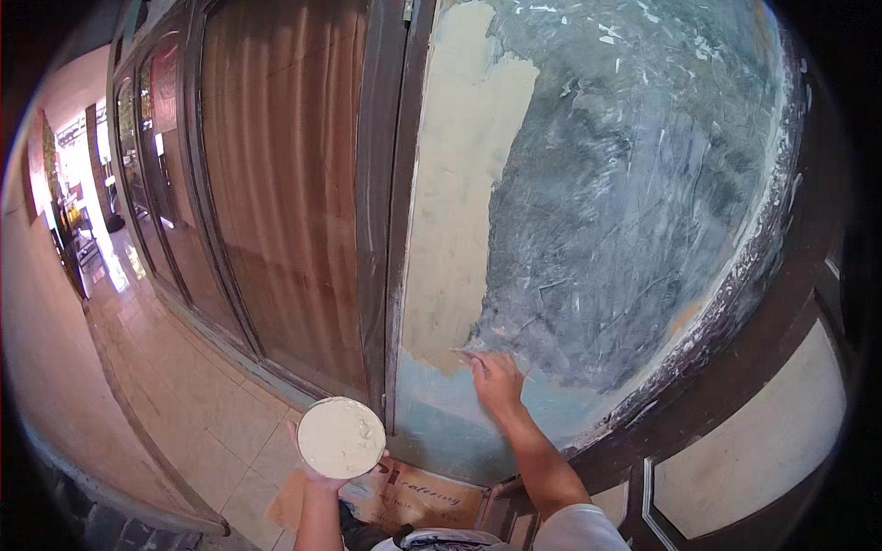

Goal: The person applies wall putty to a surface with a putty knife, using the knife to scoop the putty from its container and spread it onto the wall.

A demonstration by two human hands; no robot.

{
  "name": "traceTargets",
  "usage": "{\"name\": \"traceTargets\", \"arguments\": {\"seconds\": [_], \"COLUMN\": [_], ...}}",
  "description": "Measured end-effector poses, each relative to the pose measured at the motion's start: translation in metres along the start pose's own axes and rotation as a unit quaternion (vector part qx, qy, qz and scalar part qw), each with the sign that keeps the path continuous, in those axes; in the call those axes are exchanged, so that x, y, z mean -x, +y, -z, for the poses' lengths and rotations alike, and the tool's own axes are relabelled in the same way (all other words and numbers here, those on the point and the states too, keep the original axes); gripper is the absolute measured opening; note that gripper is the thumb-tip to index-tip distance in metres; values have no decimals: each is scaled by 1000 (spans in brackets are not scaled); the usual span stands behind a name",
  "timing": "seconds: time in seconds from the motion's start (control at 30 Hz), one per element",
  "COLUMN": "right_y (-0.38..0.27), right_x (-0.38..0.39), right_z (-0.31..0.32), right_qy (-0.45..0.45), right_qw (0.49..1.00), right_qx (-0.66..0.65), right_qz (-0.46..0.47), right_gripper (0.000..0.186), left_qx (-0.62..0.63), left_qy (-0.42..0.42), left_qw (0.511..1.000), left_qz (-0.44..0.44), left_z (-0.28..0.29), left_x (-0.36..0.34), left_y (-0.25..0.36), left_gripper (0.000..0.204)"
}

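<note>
At the lower middle, my left hand (322,468) is closed round a round tub of cream-coloured paste (340,438). My right hand (496,381) grips a thin spreading tool (468,352), its blade hard to make out, against the wall at the lower edge of a cream coat (455,129). Beside that coat, a mottled grey plaster surface (625,193) covers most of the wall, with a pale blue band (441,413) along its bottom.
A dark-framed glazed door with a brown curtain (276,193) stands left of the wall. A tiled walkway (202,376) runs back to a bright opening at far left. Cardboard (432,487) lies below me. A dark frame with pale panels (744,422) borders the right.
</note>
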State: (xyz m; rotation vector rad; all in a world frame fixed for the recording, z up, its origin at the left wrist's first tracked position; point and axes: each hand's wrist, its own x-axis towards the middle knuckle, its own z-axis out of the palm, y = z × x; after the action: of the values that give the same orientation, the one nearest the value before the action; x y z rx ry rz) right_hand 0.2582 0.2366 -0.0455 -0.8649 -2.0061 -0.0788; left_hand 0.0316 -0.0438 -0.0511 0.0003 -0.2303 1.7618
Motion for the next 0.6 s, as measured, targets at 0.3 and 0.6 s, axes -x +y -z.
{"name": "traceTargets", "arguments": {"seconds": [0.3, 0.6], "right_y": [16, 18], "right_x": [38, 48], "right_z": [-15, -11], "right_qy": [-98, -79], "right_qw": [995, 996], "right_qx": [28, -31], "right_qz": [-15, 16], "right_gripper": [9, 13], "left_qx": [32, 54], "left_qy": [-7, 16], "left_qw": [999, 998], "left_qz": [22, 26], "left_z": [9, 2], "left_x": [-7, -9], "left_y": [-1, -8], "left_gripper": [109, 116]}}
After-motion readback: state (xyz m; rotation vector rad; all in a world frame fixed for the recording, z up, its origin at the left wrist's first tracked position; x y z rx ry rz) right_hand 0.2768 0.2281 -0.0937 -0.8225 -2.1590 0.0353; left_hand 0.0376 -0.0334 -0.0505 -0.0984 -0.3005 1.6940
